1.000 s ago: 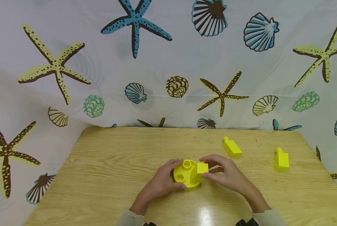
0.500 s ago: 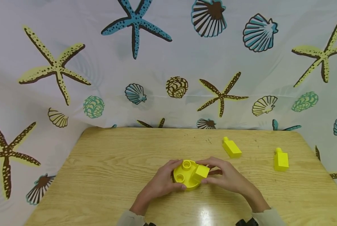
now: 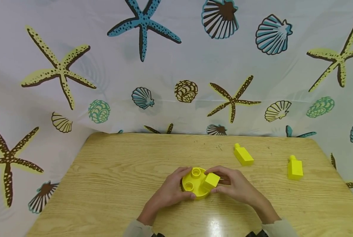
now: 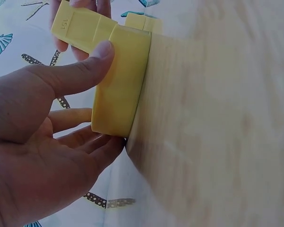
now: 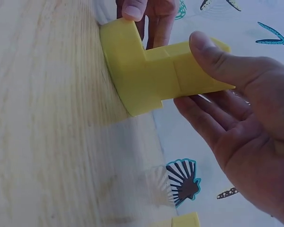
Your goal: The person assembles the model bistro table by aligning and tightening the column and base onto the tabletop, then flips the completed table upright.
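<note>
A round yellow base (image 3: 197,194) with raised round sockets lies on the table in the head view. My left hand (image 3: 171,190) grips its left side, the thumb at the near rim and the fingers round the far side. On the right part of the base stands a yellow rectangular block (image 3: 212,181), upright and turned at an angle. My right hand (image 3: 236,185) pinches this block between thumb and fingers. In the right wrist view the block (image 5: 182,71) meets the base (image 5: 123,66) directly, its lower end hidden. The left wrist view shows "151" marked on the block (image 4: 83,26).
Two more yellow blocks with a round peg at one end lie to the right: one block (image 3: 243,156) behind my right hand, another block (image 3: 295,169) farther right. The wooden table (image 3: 120,171) ends at a cloth (image 3: 170,115) printed with starfish and shells.
The block on the base has turned from facing square to an angled position, with my right fingers turning along with it. My left hand and the base have stayed in place.
</note>
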Available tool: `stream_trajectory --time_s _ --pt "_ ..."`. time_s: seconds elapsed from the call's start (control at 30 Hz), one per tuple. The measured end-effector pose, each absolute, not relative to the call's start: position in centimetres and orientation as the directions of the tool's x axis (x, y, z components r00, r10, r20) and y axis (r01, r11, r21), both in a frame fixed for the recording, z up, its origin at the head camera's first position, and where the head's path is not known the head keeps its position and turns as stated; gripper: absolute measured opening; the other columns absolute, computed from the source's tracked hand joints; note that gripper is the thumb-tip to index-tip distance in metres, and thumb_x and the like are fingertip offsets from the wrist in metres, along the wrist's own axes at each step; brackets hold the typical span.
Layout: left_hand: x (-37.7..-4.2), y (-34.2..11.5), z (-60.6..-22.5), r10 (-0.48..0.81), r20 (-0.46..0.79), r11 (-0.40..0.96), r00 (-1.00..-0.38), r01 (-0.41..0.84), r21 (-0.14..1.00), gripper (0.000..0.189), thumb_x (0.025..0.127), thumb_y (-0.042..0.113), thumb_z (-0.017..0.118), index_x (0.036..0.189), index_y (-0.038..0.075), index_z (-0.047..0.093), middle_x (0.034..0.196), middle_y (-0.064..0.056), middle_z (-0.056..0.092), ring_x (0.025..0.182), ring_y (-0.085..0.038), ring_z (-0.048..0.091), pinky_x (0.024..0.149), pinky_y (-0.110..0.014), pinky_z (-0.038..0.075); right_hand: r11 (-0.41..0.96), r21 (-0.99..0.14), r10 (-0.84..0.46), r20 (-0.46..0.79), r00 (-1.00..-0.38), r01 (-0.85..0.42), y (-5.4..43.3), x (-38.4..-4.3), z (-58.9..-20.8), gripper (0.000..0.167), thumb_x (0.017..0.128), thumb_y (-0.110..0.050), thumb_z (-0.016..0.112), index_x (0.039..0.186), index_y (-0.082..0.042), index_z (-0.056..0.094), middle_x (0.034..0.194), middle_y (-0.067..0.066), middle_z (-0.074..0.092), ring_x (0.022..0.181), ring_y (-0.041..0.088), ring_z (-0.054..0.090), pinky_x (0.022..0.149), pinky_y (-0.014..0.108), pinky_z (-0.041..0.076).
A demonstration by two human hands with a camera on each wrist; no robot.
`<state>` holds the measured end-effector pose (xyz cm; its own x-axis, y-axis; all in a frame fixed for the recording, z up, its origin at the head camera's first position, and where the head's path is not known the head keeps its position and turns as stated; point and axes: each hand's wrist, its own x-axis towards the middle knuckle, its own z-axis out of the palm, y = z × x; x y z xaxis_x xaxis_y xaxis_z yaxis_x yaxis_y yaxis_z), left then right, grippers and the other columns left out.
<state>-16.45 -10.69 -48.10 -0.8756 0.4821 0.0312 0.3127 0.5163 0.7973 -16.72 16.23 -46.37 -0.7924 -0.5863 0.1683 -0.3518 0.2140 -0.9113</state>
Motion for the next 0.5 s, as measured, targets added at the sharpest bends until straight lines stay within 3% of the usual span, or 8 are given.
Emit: stream_trajectory --time_s 0.23,0.5 --pt "-16.25 -10.42 -47.89 0.463 0.041 0.544 -0.886 0.32 0.775 0.087 0.083 0.019 0.088 0.152 -0.007 0.042 0.149 -0.02 0.047 0.137 -0.038 0.047 0.115 -0.05 0.041 0.294 -0.846 -0.565 0.221 -0.795 -0.444 15.91 -16.65 -46.79 0.051 0.087 -0.011 0.081 0.134 -0.006 0.062 0.134 0.014 0.065 0.116 0.023 0.067 0.093 0.028 0.058" --pt "-16.4 -10.52 -47.76 0.473 0.064 0.521 -0.879 0.338 0.784 0.086 0.083 0.018 0.088 0.151 -0.009 0.042 0.148 -0.021 0.047 0.137 -0.039 0.048 0.114 -0.052 0.041 0.309 -0.808 -0.564 0.269 -0.781 -0.501 15.78 -16.78 -47.03 0.05 0.087 -0.012 0.082 0.132 -0.004 0.062 0.13 0.018 0.067 0.113 0.03 0.069 0.089 0.028 0.059"
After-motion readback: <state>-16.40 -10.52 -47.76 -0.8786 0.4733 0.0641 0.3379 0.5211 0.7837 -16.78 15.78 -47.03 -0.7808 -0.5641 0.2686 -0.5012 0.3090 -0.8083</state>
